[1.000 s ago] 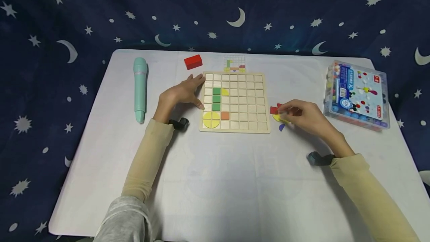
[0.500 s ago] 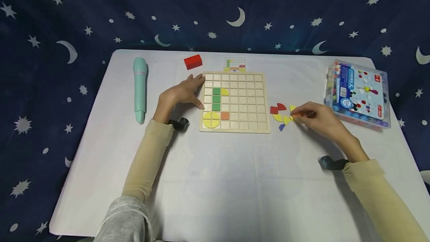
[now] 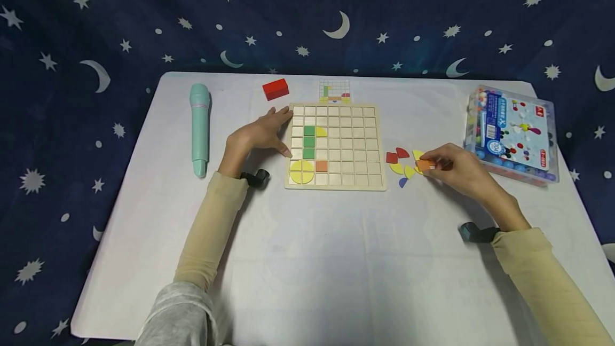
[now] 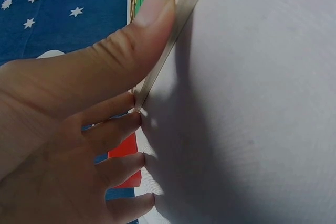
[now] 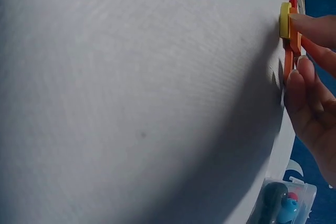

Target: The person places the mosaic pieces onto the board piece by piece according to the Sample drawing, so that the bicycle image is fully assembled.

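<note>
My right hand (image 3: 451, 170) pinches an orange square tile (image 3: 425, 165) between thumb and fingers, just over a loose group of tiles. Around it lie yellow quarter-round tiles (image 3: 408, 171), a red square tile (image 3: 391, 158), a red quarter-round tile (image 3: 402, 152) and a small purple rounded tile (image 3: 403, 182). At the left edge of a wooden grid board (image 3: 352, 144), my left hand (image 3: 259, 133) rests with fingers spread and thumb on the frame. Set in the board are green squares (image 3: 309, 142), an orange square (image 3: 321, 166), a yellow quarter-round and a yellow circle (image 3: 301, 172).
Behind the board lies a small printed grid card (image 3: 335, 91), with a red block (image 3: 276, 89) to its left. A mint microphone-shaped object (image 3: 199, 130) lies at the left. On the right sits a clear plastic box (image 3: 511, 135) of colourful beads.
My right hand has shifted right across the loose tiles, uncovering red and yellow ones, and now holds up the orange square tile. The left hand has stayed on the board's edge.
</note>
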